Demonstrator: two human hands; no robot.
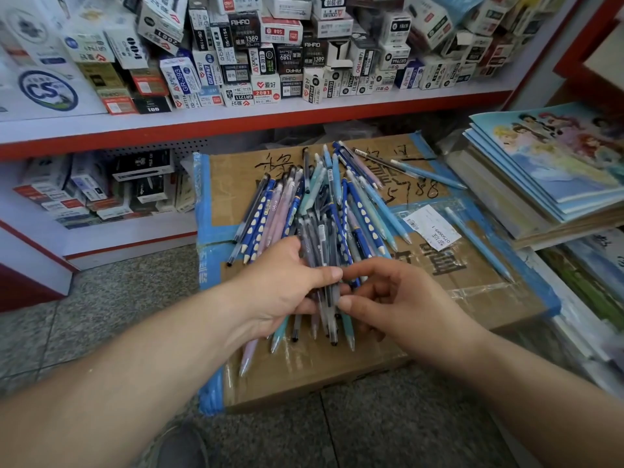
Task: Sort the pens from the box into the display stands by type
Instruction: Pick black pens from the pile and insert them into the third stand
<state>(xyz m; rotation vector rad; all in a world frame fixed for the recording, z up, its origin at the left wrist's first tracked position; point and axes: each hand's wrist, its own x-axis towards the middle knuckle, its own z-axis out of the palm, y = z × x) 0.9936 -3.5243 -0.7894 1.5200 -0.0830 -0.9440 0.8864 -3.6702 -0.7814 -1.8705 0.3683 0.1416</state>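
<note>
Dark-grey and frosted pens, a mixed bundle of plastic gel pens (320, 251), sit fanned in the left hand (280, 285). Its fingers are curled under and its thumb clamps across the top. The bundle's long axis runs away from the person, with tips toward the body and caps toward the shelf.

The frosted clear pen (332, 315) on the bundle's right edge is the one in play. The right hand (401, 298) comes in from the right with fingers curled. Index and thumb tips close on that pen's barrel just beside the left thumb, which looks like a pinch. The right hand is nearer and square to the barrel, so my read is a pull-out along the axis, toward the body. There's a risk of dragging neighbouring pens out with it.

The rest of the heap of blue dimpled pencils and pastel pens (337, 197) lies on top of the taped brown cardboard box (472, 292), not inside it. One loose light-blue pen (479, 244) lies well apart to the right, near a white shipping label (432, 228).

No display stands are in view, so the drop target is unknown. Behind is a red-edged shelf of small pen cartons (256, 62), and a stack of illustrated notebooks (557, 163) sits on the right.
</note>
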